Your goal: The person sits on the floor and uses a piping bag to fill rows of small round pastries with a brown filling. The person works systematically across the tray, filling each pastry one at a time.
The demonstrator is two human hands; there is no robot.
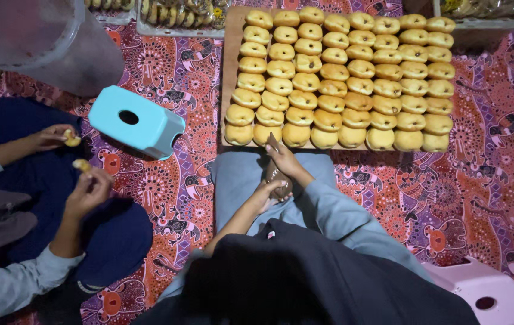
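Left hand point(267, 194): fingers curled shut, held low before the lap.
Right hand point(285, 159): just above left, fingers pinched, forearm angled inward.

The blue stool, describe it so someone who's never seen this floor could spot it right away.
Start at the board of golden buns at top centre, then look left across the patterned cloth. The blue stool lies there, between the board and another person's hands. Its pale blue top with a round hole differs from the white stool at bottom right.

Buns point(341, 78) lie on board point(228, 72), stool point(136, 120) to its left.
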